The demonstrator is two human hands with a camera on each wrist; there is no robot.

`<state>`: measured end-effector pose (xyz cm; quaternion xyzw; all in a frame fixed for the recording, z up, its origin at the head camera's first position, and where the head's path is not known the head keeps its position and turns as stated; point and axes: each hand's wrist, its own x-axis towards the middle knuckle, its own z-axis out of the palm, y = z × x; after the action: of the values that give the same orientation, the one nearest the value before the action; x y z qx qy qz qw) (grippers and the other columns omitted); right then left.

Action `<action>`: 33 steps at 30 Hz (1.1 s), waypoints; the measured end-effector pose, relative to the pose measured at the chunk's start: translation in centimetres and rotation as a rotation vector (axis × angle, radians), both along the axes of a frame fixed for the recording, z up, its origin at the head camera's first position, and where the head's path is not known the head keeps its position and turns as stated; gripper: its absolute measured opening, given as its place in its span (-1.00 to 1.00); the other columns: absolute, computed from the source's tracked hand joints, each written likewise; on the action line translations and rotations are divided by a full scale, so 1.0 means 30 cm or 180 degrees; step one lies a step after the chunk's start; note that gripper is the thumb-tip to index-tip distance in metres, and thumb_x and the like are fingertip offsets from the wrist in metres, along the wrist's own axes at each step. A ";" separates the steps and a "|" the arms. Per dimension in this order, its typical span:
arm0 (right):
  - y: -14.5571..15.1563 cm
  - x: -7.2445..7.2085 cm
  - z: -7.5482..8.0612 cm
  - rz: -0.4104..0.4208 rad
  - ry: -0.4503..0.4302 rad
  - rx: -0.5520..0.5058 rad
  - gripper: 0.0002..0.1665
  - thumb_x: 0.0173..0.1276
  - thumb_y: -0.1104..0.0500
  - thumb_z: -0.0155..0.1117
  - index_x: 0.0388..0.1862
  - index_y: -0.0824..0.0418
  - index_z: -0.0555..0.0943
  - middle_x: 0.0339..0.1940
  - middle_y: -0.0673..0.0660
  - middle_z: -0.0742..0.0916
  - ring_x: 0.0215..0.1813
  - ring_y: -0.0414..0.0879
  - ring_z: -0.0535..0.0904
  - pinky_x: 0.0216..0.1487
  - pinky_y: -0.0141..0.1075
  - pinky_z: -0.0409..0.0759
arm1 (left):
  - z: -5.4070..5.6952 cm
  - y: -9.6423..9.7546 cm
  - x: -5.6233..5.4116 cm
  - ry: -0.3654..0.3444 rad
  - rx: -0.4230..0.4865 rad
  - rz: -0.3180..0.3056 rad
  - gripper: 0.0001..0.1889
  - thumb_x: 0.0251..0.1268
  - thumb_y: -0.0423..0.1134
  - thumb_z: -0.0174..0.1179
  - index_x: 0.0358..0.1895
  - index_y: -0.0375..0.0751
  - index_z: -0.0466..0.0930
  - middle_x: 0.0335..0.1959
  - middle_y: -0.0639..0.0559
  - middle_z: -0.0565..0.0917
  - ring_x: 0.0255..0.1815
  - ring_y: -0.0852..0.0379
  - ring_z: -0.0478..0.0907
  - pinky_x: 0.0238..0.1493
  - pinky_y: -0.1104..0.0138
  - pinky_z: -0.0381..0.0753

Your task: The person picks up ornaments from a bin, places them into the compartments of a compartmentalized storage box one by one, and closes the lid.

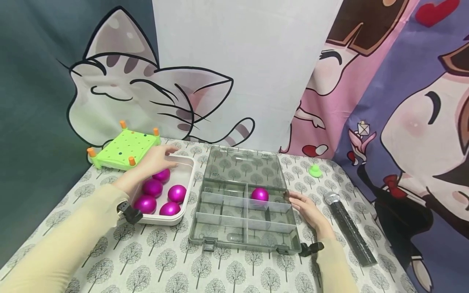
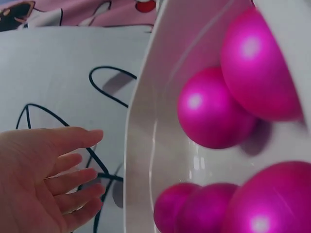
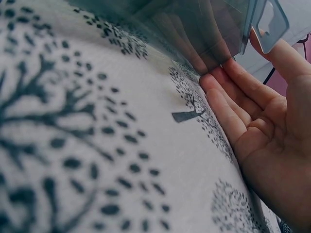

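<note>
My left hand [image 1: 155, 160] hovers over the far part of a white plastic tray [image 1: 193, 173], fingers spread apart and nothing in them. Several shiny magenta balls [image 1: 177, 194] lie in the tray. In the left wrist view, the left hand [image 2: 48, 179] appears beside the tray wall, apart from the balls [image 2: 216, 108]. A translucent grey compartment box [image 1: 220, 232] lies with its lid folded back. One magenta ball [image 1: 259, 196] sits in its back right compartment. My right hand [image 1: 307, 209] touches the box's right side with nearly straight fingers [image 3: 228, 104], thumb near a clear tab.
A green pegged board [image 1: 128, 146] with orange feet stands behind the tray. Right of the box lie a black microphone-like stick [image 1: 349, 230] with a silvery end and a small green knob-shaped piece [image 1: 315, 171]. A tree-print cloth [image 1: 157, 260] covers the table; printed curtains hang behind.
</note>
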<state>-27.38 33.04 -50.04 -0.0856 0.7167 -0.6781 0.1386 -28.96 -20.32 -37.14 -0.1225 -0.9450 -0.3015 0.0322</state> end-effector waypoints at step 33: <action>0.001 -0.001 -0.003 -0.0033 -0.0008 -0.0101 -0.43 0.47 0.35 0.01 0.35 0.65 0.20 -0.05 -0.23 0.72 0.02 -0.37 0.64 0.12 -0.55 0.55 | -0.035 -0.057 -0.036 -0.0802 -0.0828 -0.0304 -0.35 -0.12 -0.22 0.46 0.06 -0.55 0.50 -0.03 -0.44 0.64 -0.02 -0.31 0.59 0.12 -0.08 0.54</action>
<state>-27.40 33.06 -50.14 -0.0832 0.7061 -0.6902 0.1345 -30.05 -22.03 -38.18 -0.1317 -0.9657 -0.1909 -0.1168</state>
